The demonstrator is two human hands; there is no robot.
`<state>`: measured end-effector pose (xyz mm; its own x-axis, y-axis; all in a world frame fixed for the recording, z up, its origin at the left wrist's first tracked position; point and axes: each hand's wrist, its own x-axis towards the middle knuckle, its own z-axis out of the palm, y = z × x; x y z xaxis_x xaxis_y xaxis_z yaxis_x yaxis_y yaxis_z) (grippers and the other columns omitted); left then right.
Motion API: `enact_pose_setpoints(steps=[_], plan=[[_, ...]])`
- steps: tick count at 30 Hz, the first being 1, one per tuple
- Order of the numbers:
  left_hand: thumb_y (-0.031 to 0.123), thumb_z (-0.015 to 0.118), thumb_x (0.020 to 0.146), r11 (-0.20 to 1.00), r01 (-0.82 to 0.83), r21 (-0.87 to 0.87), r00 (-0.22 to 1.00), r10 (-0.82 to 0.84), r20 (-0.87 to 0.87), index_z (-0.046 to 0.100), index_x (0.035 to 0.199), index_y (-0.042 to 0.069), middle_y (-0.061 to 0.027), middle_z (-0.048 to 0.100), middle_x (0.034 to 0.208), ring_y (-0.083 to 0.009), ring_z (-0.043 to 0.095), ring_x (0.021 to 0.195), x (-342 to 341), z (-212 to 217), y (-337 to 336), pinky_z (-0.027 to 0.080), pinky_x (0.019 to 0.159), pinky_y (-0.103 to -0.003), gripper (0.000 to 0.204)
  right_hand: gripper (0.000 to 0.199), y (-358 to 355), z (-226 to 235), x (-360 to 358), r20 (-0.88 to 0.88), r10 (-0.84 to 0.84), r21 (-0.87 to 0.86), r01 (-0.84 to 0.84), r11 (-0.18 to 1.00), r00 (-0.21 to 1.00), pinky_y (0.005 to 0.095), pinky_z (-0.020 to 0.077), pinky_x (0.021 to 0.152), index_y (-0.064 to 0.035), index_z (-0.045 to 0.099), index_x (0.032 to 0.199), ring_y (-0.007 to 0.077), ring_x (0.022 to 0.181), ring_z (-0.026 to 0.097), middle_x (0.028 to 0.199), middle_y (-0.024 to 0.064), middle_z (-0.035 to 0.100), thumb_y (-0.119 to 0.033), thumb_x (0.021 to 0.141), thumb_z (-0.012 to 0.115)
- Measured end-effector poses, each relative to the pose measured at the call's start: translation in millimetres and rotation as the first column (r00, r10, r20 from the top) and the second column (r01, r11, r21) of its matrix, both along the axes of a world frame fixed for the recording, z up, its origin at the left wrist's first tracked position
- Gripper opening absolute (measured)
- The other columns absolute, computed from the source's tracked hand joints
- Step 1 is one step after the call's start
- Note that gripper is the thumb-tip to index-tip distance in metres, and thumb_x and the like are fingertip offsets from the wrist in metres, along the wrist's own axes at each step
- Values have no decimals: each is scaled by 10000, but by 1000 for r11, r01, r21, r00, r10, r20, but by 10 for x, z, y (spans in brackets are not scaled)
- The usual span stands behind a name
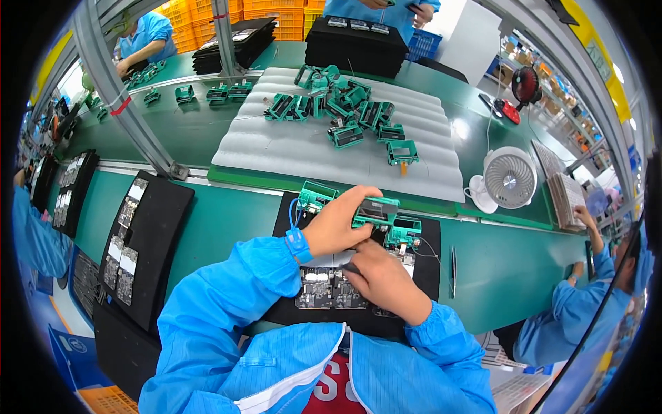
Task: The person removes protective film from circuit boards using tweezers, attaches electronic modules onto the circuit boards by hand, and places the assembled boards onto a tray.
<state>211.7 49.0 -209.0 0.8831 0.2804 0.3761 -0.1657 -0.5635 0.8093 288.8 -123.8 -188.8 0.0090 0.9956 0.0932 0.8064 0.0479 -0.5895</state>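
Head view, clock face laid over the picture, centred on the hands. Left hand (339, 219) grasps a green frame (376, 212), thumb below and fingers above. Right hand (383, 276) sits just below it, fingers curled; a small dark piece (352, 268) shows beside them, but cannot tell whether it is gripped. Held frame is over the upper part of a black foam tray (431, 290); its long axis runs roughly 9 to 3 o'clock, 3 o'clock end a touch higher. Cannot tell which end is its front.

Containers: the foam tray bears circuit boards (316, 286) in a row at 6 o'clock. Two more green frames sit at its upper part, one (317, 196) toward 10 o'clock, another (405, 232) toward 2, near the held one. Second black foam tray (162, 217) at 9 o'clock carries boards in line along its length. Orange crates (269, 15) stacked at 11; contents cannot be made out. Blue crate (424, 44) near 1.

At 12, grey foam sheet (276, 155) under a jumbled pile of green frames. Tweezers (453, 272) at 4, long axis 12 to 6.
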Motion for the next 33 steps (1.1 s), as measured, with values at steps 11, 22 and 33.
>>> enact_pose_setpoints(steps=[11,22,33], plan=[[6,719,831,991,-68,-119,994,58,-88,417,1415,89,-145,517,1317,-254,543,1224,-144,-137,3,442,1037,-346,662,262,-356,-146,-79,47,-59,130,53,990,997,449,474,1046,-25,622,989,369,1236,580,1245,176,644,-139,803,766],[-7,774,812,994,-98,-51,992,93,-90,399,1456,89,-130,475,1418,-280,497,1305,-237,-177,-30,401,1102,-362,751,213,-403,-213,-188,11,-23,206,20,978,1000,445,505,1011,-56,629,936,319,1216,618,1206,122,686,-127,804,780],[15,796,789,986,-159,-52,985,155,-76,407,1453,88,-143,477,1441,-309,488,1330,-244,-215,-54,391,1121,-372,773,196,-394,-223,-185,-9,-45,217,46,975,999,436,515,993,-57,634,925,311,1197,629,1194,108,694,-117,804,776]])
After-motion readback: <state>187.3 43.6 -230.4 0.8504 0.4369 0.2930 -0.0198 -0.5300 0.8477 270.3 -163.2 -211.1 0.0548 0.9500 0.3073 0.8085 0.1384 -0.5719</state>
